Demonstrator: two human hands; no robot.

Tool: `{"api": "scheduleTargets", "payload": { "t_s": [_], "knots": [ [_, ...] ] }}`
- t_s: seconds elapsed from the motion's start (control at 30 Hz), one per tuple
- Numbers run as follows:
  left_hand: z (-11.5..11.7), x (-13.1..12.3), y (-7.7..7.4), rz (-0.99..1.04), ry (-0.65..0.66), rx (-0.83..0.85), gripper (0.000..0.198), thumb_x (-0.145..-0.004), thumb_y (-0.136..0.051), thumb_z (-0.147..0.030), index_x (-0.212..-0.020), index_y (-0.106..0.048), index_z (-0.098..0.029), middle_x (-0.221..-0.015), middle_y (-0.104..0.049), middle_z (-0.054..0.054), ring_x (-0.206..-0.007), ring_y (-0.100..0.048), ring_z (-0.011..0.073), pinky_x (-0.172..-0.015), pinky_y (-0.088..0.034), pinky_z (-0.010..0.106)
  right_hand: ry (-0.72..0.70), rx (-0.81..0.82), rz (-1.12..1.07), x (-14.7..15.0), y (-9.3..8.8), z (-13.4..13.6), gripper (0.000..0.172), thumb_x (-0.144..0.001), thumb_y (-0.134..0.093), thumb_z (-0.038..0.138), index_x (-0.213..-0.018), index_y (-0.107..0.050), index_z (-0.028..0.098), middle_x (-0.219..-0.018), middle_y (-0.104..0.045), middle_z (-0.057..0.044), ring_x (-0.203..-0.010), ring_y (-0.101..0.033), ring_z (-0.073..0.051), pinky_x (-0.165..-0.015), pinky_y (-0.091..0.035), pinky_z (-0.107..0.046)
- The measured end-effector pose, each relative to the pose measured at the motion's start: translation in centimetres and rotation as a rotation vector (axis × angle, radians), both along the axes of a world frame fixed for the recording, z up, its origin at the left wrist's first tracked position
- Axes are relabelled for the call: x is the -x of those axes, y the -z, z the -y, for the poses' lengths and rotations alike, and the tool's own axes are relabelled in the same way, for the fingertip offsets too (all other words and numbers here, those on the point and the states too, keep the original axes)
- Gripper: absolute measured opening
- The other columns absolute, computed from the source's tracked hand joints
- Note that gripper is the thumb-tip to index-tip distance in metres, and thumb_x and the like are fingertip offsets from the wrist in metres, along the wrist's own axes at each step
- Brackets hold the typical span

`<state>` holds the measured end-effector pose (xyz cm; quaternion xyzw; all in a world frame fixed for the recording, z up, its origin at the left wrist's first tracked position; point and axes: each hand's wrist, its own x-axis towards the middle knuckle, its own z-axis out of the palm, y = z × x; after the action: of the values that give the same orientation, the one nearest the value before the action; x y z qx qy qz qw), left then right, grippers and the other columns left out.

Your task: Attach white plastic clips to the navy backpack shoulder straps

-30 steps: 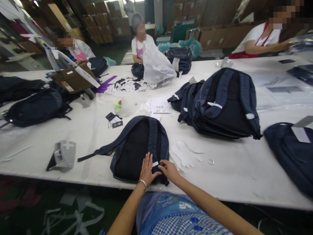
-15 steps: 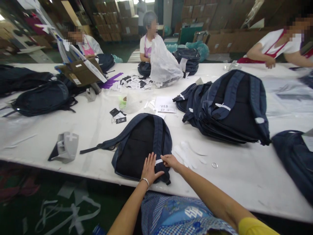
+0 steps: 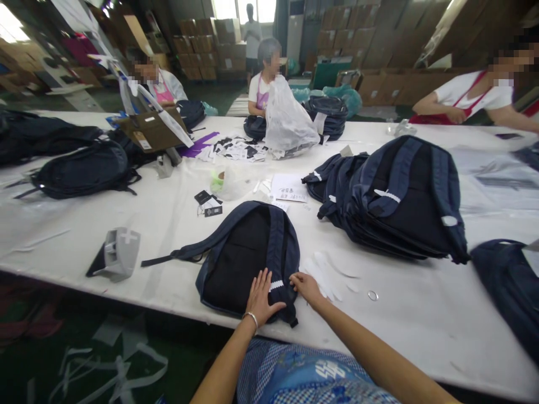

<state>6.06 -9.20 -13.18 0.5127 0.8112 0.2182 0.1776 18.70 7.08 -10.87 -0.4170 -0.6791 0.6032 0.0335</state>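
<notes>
Backpack point(image 3: 236, 264) lies back-up at the near edge of the table point(image 3: 400, 314), its shoulder strap point(image 3: 275, 241) running lengthwise away from the person — left hand point(image 3: 261, 297) flat on the lower panel, fingers spread, gripping nothing; white band point(image 3: 277, 285) between the 2 hands; right hand point(image 3: 307, 285) pinching the strap's right edge.

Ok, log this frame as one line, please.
left hand: flat on backpack | right hand: at white-banded strap, grip unclear | beside: white gloves, ring

Backpack point(image 3: 246, 258) on table point(image 3: 421, 314), backpack stack point(image 3: 400, 202) right, hang tags point(image 3: 208, 203) behind
</notes>
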Motion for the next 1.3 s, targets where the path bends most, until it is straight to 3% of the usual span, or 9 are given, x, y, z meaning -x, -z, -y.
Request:
{"api": "scheduleTargets", "payload": {
  "t_s": [0.17, 0.4, 0.5, 0.67, 0.77, 0.9, 1.03, 1.2, 1.3],
  "knots": [
    [1.0, 0.5, -2.3, 0.083, -0.251, -0.145, 0.07, -0.091, -0.042, -0.042, -0.148, -0.007, -0.021, -0.155, -0.022, 0.01, -0.141, -0.022, 0.021, -0.113, -0.03, 0.041, -0.151, -0.154, -0.167, -1.6, -2.4, 2.4, 0.025, -0.084, -0.052, 0.035, -0.1, -0.067, 0.023, -0.098, -0.067, -0.006, -0.087, -0.062, -0.02, -0.087, -0.046, -0.033],
    [2.1, 0.8, -3.3, 0.211, -0.028, 0.002, 0.055, -0.092, -0.04, -0.036, -0.143, -0.031, -0.02, -0.147, -0.038, 0.009, -0.137, -0.032, 0.0231, -0.113, -0.03, 0.048, -0.349, -0.248, -0.085, -1.3, -1.9, 3.7, 0.031, -0.081, -0.051, 0.029, -0.108, -0.066, 0.023, -0.109, -0.066, -0.009, -0.099, -0.062, -0.025, -0.092, -0.048, -0.039],
    [3.9, 7.0, -5.2, 0.257, -0.174, -0.137, 0.046, -0.094, -0.035, -0.034, -0.137, -0.042, -0.023, -0.139, -0.05, 0.005, -0.128, -0.046, 0.0182, -0.108, -0.04, 0.038, -0.259, -0.174, -0.004, -0.1, -3.3, 3.6, 0.033, -0.082, -0.053, 0.043, -0.106, -0.068, 0.025, -0.108, -0.068, -0.008, -0.09, -0.065, -0.026, -0.087, -0.05, -0.039],
    [8.7, 24.4, -6.7, 0.039, -0.395, -0.009, 0.041, -0.092, -0.031, -0.023, -0.126, -0.054, -0.018, -0.134, -0.054, 0.01, -0.126, -0.048, 0.0209, -0.109, -0.037, 0.042, -0.119, 0.017, 0.063, 6.6, -6.4, 6.9, 0.045, -0.078, -0.054, 0.057, -0.105, -0.067, 0.023, -0.095, -0.071, -0.008, -0.072, -0.065, -0.022, -0.076, -0.054, -0.036],
    [9.2, 32.5, -5.5, 0.076, -0.33, 0.071, 0.039, -0.086, -0.047, -0.031, -0.122, -0.057, -0.019, -0.128, -0.059, 0.012, -0.124, -0.048, 0.0274, -0.108, -0.033, 0.049, -0.175, 0.169, 0.009, 12.8, -6.9, 9.9, 0.048, -0.077, -0.056, 0.058, -0.104, -0.067, 0.019, -0.093, -0.071, -0.009, -0.071, -0.065, -0.021, -0.068, -0.053, -0.033],
    [8.0, 36.8, -5.8, 0.188, -0.165, 0.203, 0.031, -0.066, -0.072, -0.042, -0.091, -0.07, -0.024, -0.093, -0.071, 0.007, -0.097, -0.063, 0.0288, -0.092, -0.044, 0.042, -0.191, 0.307, -0.041, 20.2, -6.7, 12.6, 0.052, -0.075, -0.059, 0.058, -0.103, -0.066, 0.015, -0.091, -0.07, -0.01, -0.072, -0.064, -0.019, -0.063, -0.05, -0.03],
    [7.6, 35.9, -10.7, 0.328, -0.031, 0.227, 0.027, -0.071, -0.067, -0.046, -0.079, -0.071, -0.021, -0.083, -0.071, 0.004, -0.082, -0.065, 0.0229, -0.075, -0.049, 0.031, -0.147, 0.37, -0.086, 24.6, -9.2, 13.3, 0.058, -0.074, -0.058, 0.064, -0.104, -0.065, 0.014, -0.092, -0.068, -0.01, -0.067, -0.061, -0.015, -0.055, -0.047, -0.025],
    [5.5, 31.6, -19.8, 0.83, 0.02, -0.003, 0.039, -0.081, -0.056, -0.05, -0.095, -0.069, -0.016, -0.086, -0.071, 0.005, -0.076, -0.065, 0.0201, -0.065, -0.05, 0.028, -0.116, 0.577, -0.255, 26.7, -16.1, 13.1, 0.048, -0.081, -0.056, 0.06, -0.096, -0.065, 0.015, -0.083, -0.064, -0.005, -0.06, -0.053, -0.009, -0.052, -0.042, -0.02],
    [3.0, 29.8, -23.8, 0.746, -0.045, -0.189, 0.034, -0.081, -0.059, -0.047, -0.092, -0.07, -0.017, -0.086, -0.07, 0.005, -0.081, -0.063, 0.0202, -0.073, -0.05, 0.029, 0.01, 0.516, -0.387, 26.6, -20.1, 11.8, 0.04, -0.082, -0.059, 0.052, -0.095, -0.065, 0.015, -0.084, -0.065, -0.005, -0.072, -0.057, -0.013, -0.063, -0.046, -0.022]
  ]
}}
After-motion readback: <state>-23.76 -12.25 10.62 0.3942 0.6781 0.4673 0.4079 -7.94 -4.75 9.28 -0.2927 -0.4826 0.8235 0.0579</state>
